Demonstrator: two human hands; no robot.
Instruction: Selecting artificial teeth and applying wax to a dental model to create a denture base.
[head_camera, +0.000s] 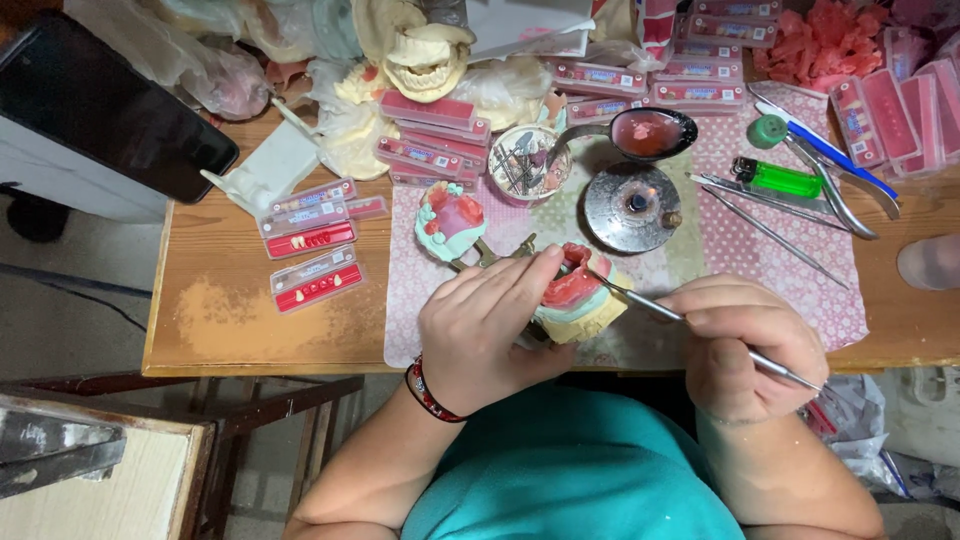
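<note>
My left hand (492, 325) grips a dental cast (580, 300) with a pale green and cream base and pink wax on top, held near the table's front edge. My right hand (742, 345) holds a thin metal wax tool (655, 308) like a pen, its tip touching the pink wax rim of the cast. A red and black bracelet sits on my left wrist. A second cast (451, 222) with pink wax and a metal articulator frame lies just behind my left hand.
A patterned mat (800, 290) covers the wooden table (230, 320). On it are a round metal burner (632, 206), a ladle of pink wax (648, 133), a cup of burs (528, 163), a green lighter (775, 178), metal instruments (775, 232), and red tooth trays (312, 238).
</note>
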